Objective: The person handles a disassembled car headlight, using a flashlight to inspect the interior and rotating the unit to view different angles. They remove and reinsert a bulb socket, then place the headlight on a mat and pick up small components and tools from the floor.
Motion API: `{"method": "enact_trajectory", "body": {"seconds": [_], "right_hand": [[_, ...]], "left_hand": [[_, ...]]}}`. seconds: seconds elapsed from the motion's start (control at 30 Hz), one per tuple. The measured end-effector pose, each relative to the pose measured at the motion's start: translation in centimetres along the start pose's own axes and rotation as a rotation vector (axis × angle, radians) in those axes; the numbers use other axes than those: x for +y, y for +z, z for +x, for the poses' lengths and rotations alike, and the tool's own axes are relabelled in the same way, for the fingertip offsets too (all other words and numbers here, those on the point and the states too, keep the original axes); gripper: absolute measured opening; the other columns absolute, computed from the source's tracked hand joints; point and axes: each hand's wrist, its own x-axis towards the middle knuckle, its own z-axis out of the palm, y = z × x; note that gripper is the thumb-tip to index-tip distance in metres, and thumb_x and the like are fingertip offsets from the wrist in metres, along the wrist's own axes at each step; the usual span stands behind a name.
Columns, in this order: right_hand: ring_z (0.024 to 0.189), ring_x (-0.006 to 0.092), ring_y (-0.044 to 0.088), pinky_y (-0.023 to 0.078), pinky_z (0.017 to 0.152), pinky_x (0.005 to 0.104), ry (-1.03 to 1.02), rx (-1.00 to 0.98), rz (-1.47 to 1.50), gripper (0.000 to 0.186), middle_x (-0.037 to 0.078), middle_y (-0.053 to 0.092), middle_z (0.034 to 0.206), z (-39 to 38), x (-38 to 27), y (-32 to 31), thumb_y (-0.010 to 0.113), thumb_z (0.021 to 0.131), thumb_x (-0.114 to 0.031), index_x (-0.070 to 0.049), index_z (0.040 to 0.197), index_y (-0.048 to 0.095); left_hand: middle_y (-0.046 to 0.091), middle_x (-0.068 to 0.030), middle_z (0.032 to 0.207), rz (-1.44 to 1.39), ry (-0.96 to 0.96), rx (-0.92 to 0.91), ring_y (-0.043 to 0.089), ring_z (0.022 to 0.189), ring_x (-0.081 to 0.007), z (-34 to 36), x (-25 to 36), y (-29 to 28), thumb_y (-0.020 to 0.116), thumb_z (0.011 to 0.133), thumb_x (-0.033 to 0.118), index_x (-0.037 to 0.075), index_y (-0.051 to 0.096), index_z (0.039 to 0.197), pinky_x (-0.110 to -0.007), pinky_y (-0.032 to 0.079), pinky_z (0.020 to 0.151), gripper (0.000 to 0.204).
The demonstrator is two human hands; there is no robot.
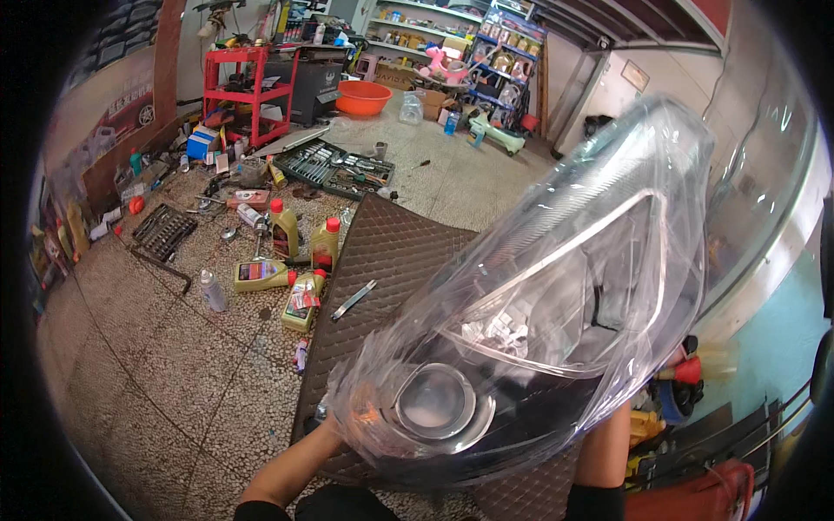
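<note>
A large car headlight, wrapped in clear plastic film, fills the right half of the head view. It is tilted, with its round projector lens at the lower left and its long end pointing up to the right. My left hand grips its lower left end; the fingers are tucked behind the film. On the lower right side, my right hand supports it from beneath, its fingers hidden by the headlight. Under it lies a brown quilted mat, on which a flat metal wrench rests.
Several oil bottles and a spray can stand or lie left of the mat. Farther off are open socket sets, a red tool cart and an orange basin. More bottles and a red container are at the right.
</note>
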Motion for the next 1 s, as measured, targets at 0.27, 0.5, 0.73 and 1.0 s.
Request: {"method": "enact_trajectory", "body": {"seconds": [0.27,0.5,0.73,1.0], "right_hand": [[0.118,0.0224,0.05,0.04,0.102,0.0352,-0.172,-0.159,-0.135,0.049,0.013,0.053,0.128,1.2,0.0,5.3,0.053,0.095,-0.024,0.004,0.133,0.042],[0.094,0.0165,0.055,0.044,0.086,0.0308,0.081,-0.203,0.086,0.028,0.011,0.065,0.1,0.0,-1.5,8.7,0.051,0.099,-0.021,0.005,0.109,0.057],[0.085,0.0202,0.062,0.047,0.079,0.0348,0.444,-0.222,-0.055,0.04,0.017,0.069,0.092,-2.0,4.7,11.5,0.057,0.096,-0.027,0.011,0.103,0.064],[0.097,0.0384,0.067,0.049,0.079,0.0418,0.794,-0.237,-0.412,0.043,0.03,0.068,0.097,-2.0,21.5,15.3,0.061,0.082,-0.025,0.016,0.095,0.064]], "left_hand": [[0.064,-0.0105,0.118,-0.007,0.01,0.06,0.065,0.096,-0.0224,-1.9,2.8,-3.9,0.059,0.094,0.035,0.007,0.055,0.128,-0.033,0.057,0.073,0.044],[0.064,-0.0096,0.116,-0.139,-0.024,0.173,0.066,0.094,-0.0213,-5.6,2.8,-9.6,0.06,0.095,0.033,0.007,0.055,0.128,-0.032,0.059,0.07,0.042],[0.07,-0.0026,0.097,-0.878,-0.325,1.095,0.065,0.068,-0.0152,-11.6,-6.4,-21.7,0.06,0.092,0.041,0.015,0.067,0.106,-0.025,0.05,0.045,0.03],[0.051,0.0017,0.074,-0.709,-0.469,1.149,0.05,0.053,-0.0063,-9.7,-11.5,-23.1,0.04,0.097,0.021,0.011,0.054,0.101,-0.02,0.035,0.04,0.018]]}}
